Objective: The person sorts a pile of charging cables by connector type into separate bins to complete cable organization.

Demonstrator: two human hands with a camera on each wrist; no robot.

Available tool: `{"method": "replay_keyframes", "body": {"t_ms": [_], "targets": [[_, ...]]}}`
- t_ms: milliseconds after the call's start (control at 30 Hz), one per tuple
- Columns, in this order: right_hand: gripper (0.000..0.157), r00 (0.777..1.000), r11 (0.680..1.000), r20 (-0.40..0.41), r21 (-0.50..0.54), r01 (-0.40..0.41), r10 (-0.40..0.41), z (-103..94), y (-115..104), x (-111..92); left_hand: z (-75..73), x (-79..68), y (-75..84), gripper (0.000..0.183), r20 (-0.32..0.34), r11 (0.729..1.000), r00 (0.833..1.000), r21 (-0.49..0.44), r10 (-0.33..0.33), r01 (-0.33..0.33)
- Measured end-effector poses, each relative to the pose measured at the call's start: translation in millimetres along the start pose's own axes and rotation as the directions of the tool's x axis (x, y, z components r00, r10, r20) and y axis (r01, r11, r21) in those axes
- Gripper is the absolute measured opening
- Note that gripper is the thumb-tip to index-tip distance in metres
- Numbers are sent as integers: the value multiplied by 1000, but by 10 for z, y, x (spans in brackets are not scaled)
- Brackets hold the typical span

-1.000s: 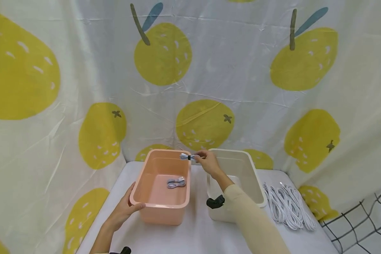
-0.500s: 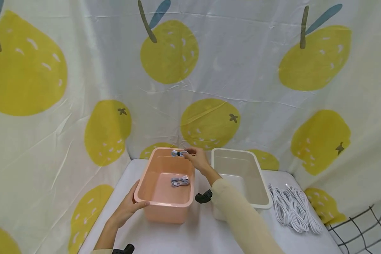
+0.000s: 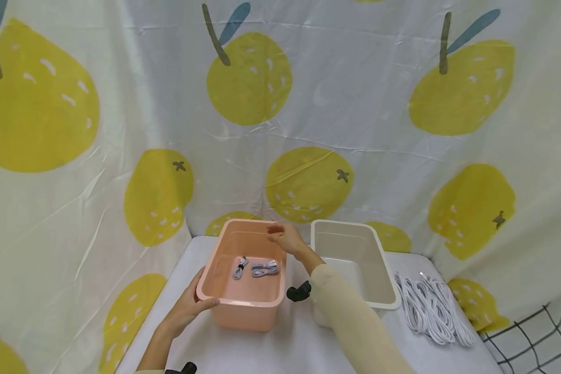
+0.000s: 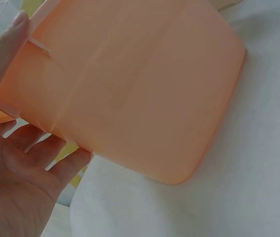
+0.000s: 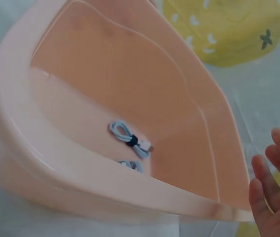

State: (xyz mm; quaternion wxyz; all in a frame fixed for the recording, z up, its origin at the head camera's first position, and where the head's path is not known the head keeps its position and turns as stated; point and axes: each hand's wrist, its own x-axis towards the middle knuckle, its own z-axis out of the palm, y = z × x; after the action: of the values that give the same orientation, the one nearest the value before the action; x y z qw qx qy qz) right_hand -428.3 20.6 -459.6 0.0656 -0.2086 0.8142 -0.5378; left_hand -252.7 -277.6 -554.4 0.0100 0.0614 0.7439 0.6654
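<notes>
Two small bundled cables lie on the floor of the pink bin (image 3: 243,303). The left one, a charging cable (image 3: 239,269) with a black strap, lies lengthwise; the other cable bundle (image 3: 264,268) lies crosswise to its right. My left hand (image 3: 185,306) holds the bin at its near left corner, thumb along the rim and fingers against the side, as the left wrist view (image 4: 26,163) also shows. Over the bin's far right rim, my right hand (image 3: 287,238) hovers with loose fingers and nothing in them. The strapped cable's plug shows in the right wrist view.
A cream bin (image 3: 346,239) stands right of the pink one, with no cable seen inside. Several long white coiled cables (image 3: 432,309) lie on the white-covered table at the right. A fruit-print curtain (image 3: 243,171) hangs behind, and black wire mesh (image 3: 537,332) is at lower right.
My right hand moved left over the pink bin and let go of the strapped cable, which now lies on the bin's floor beside the other bundle. My left hand stays on the bin.
</notes>
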Motion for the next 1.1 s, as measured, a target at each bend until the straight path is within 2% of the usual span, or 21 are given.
{"method": "replay_keyframes", "body": {"t_ms": [400, 600, 767, 1100], "targets": [[35, 1000, 1000, 2, -4, 8, -8, -142, -44, -86, 12, 12, -5, 105, -6, 1000, 1000, 11, -13, 13], [34, 1000, 1000, -25, -13, -10, 9, -252, -68, -152, 0, -5, 0, 104, -5, 1000, 1000, 8, -17, 17], [33, 999, 1000, -47, -26, 15, -17, -338, -61, -188, -8, -2, 32, 104, -10, 999, 999, 7, -37, 37], [38, 998, 1000, -68, -26, 11, -13, -467, -28, -285, -63, 33, 243, 114, -3, 988, 998, 144, -64, 64]]}}
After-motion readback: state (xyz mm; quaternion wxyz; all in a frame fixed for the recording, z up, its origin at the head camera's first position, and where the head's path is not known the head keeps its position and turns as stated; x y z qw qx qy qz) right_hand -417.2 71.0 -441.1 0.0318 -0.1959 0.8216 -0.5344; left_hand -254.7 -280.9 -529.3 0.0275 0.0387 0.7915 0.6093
